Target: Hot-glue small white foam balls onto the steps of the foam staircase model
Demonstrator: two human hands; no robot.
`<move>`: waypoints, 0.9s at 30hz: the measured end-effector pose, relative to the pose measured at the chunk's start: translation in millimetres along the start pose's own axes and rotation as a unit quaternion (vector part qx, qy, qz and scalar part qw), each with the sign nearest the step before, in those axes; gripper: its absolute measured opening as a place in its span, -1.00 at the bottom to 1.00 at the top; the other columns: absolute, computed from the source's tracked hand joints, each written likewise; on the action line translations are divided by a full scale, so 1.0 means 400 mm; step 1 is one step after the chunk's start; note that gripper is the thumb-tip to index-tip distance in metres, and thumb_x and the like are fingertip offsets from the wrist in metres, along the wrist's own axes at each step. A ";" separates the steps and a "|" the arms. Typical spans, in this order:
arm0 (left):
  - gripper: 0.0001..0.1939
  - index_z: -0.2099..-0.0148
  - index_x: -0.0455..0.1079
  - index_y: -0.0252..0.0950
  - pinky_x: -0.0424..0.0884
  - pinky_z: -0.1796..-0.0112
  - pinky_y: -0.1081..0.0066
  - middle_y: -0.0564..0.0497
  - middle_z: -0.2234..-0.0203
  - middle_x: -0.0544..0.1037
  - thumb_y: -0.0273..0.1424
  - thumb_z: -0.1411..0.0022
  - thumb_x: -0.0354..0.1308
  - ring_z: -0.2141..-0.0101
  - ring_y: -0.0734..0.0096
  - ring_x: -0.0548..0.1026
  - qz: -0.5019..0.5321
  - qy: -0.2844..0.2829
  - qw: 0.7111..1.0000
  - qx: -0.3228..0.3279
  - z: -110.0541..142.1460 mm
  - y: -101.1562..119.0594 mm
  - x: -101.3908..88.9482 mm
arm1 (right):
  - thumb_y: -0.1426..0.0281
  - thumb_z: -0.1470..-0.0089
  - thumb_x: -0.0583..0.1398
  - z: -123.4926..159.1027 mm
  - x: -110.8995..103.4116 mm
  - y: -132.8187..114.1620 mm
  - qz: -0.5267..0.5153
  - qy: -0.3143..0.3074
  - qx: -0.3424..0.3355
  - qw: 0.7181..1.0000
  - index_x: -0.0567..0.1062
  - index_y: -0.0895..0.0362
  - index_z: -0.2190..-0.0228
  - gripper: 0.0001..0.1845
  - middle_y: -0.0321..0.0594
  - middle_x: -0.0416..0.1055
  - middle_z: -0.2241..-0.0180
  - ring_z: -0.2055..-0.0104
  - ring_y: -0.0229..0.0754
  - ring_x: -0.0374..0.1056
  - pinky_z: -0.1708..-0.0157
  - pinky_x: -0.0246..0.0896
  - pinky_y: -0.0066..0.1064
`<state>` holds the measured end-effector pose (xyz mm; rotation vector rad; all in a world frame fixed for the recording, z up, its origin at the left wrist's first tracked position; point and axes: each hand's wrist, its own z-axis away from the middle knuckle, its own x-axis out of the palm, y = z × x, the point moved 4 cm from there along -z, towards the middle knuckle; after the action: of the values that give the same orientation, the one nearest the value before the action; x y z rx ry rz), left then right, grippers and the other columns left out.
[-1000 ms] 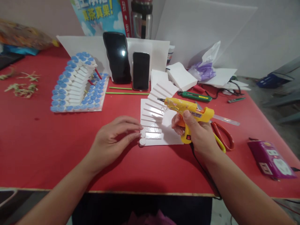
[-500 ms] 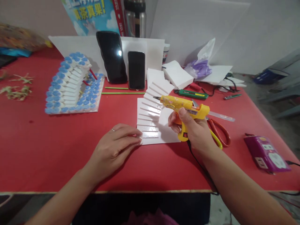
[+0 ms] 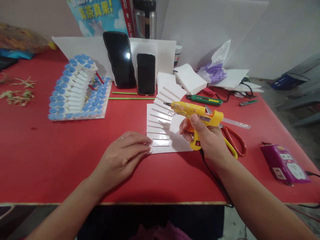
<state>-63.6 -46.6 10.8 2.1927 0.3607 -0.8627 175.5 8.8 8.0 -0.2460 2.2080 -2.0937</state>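
Note:
A white foam staircase model point(image 3: 162, 113) rises from a white base sheet on the red table point(image 3: 75, 160). My left hand point(image 3: 122, 156) lies flat beside its lowest step, fingers stretched out and fingertips pressing on the base's near left corner; whatever lies under them is hidden. My right hand point(image 3: 207, 138) grips a yellow hot glue gun point(image 3: 197, 115) by its handle, held above the steps with the nozzle pointing left over the middle treads. A clear glue stick protrudes from the gun's back.
A finished staircase with blue caps point(image 3: 77, 90) stands at left. Two dark phones point(image 3: 132, 63) lean on white board. Foam blocks point(image 3: 188, 78), a green cutter point(image 3: 203, 100), red-and-yellow scissors point(image 3: 232, 140), green sticks point(image 3: 130, 98) and a purple power strip point(image 3: 285, 163) lie around.
My left fingers slid forward over the small white round pieces at the base's corner, hiding them. The glue gun and right hand stayed nearly where they were.

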 end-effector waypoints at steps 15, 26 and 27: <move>-0.65 -0.13 0.46 -0.21 0.49 -0.04 0.25 -0.10 -0.03 0.52 -0.32 -0.34 0.34 -0.03 0.23 0.52 0.026 -0.032 0.986 -0.163 0.031 -0.033 -0.006 | 0.17 -0.29 0.31 0.017 0.034 0.001 -0.135 -0.027 0.042 0.990 0.60 0.08 0.35 -0.75 -0.25 0.49 0.33 0.37 -0.20 0.45 0.31 0.45 -0.30; -0.68 -0.06 0.40 -0.26 0.44 0.04 0.18 -0.08 0.08 0.58 -0.27 -0.35 0.34 0.08 0.18 0.49 0.032 -0.040 0.984 -0.168 0.027 -0.027 -0.008 | 0.31 -0.35 0.24 0.052 0.103 0.034 -0.139 -0.105 0.083 0.981 0.58 0.06 0.26 -0.86 -0.25 0.49 0.26 0.11 -0.09 0.50 -0.11 0.50 -0.04; -0.70 -0.03 0.41 -0.25 0.44 0.07 0.21 -0.06 0.10 0.57 -0.28 -0.34 0.34 0.09 0.20 0.49 0.046 -0.034 0.983 -0.172 0.027 -0.027 -0.008 | 0.31 -0.35 0.24 0.052 0.105 0.035 -0.142 -0.106 0.081 0.981 0.57 0.06 0.26 -0.86 -0.25 0.49 0.26 0.10 -0.09 0.51 -0.12 0.49 -0.04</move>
<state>-76.4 -47.1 1.8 1.8408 0.3433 -0.7605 137.2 -18.4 -5.3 -0.7724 1.9642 -2.2464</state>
